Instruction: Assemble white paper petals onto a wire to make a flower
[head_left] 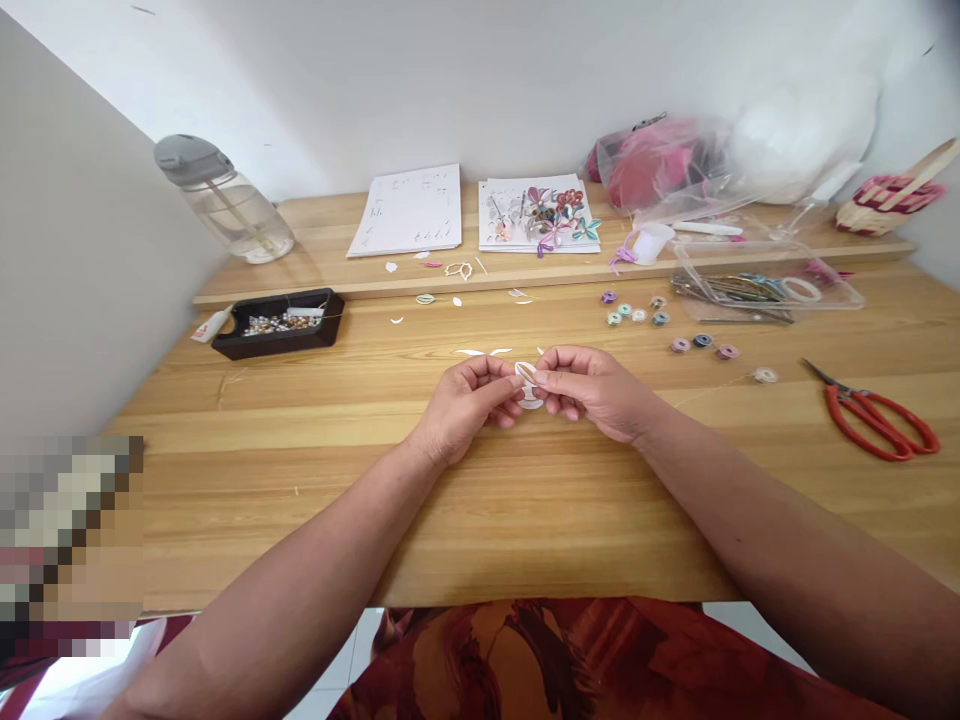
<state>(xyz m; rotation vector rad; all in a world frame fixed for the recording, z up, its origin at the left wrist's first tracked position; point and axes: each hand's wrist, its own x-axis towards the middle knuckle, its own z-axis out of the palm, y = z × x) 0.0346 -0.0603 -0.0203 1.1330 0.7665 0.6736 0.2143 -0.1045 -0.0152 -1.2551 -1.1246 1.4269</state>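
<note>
Over the middle of the wooden table, my left hand [476, 400] and my right hand [592, 390] meet at the fingertips. Both pinch a small white oval piece [525, 372] with an open-looking centre, thumbs on top. Its material is too small to make out. Just under it, partly hidden by the fingers, shows another white round-edged piece [532, 403]; whether it is held or lies on the table I cannot tell. Thin white petal-shaped slips [470, 352] lie just beyond my hands.
Red-handled scissors [874, 410] lie to the right, near several thread bobbins [703, 341]. A black tray [277, 322] of beads and a water bottle [225, 200] stand left. On the raised back ledge are papers [412, 208], wire flowers [551, 215] and a clear plastic box [825, 285].
</note>
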